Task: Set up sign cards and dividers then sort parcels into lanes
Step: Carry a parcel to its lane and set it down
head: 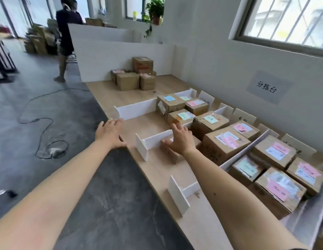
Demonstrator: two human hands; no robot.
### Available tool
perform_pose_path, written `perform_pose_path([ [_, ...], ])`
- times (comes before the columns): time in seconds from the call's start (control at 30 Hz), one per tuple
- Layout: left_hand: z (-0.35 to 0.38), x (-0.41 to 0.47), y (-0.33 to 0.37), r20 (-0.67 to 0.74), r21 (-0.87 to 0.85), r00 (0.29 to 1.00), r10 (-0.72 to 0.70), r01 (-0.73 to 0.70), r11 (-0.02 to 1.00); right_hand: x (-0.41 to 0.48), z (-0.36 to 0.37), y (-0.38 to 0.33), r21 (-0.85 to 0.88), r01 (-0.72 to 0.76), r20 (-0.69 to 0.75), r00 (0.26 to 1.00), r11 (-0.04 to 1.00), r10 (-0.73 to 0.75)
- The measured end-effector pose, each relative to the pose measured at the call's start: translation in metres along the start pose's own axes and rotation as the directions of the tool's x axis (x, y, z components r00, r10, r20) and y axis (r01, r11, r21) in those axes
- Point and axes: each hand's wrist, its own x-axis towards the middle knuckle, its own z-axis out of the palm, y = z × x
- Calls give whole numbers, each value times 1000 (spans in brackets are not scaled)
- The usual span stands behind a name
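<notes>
White foam dividers stand on the wooden table (157, 170): a far one (137, 108), a middle one (153, 140) and a near one (182, 191). Cardboard parcels with coloured labels fill the lanes, such as one with a blue label (170, 103) and one with a pink label (227, 143). My right hand (180, 138) lies with spread fingers on a small parcel (170, 152) beside the middle divider. My left hand (110, 131) hovers open over the table's left edge, holding nothing. Sign cards (206, 98) stand at the lanes' wall end.
A pile of unsorted parcels (133, 76) sits at the table's far end before a white partition (121, 58). A person (66, 33) stands on the floor beyond. A cable (41, 127) loops on the grey floor. A paper sign (267, 87) hangs on the wall.
</notes>
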Motion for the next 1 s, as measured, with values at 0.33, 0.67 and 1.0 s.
perform_pose_path([
  [0.33, 3, 26, -106, -44, -50, 986, -161, 159, 986, 80, 23, -87, -17, 177, 22, 984, 984, -176],
  [0.67, 6, 101, -174, -40, -73, 963, -267, 264, 962, 201, 50, -140, -17, 278, -5, 960, 960, -278],
  [1.0, -2, 216, -238, -49, 2, 951, -306, 306, 952, 350, 63, -182, 25, 329, -41, 944, 944, -328],
])
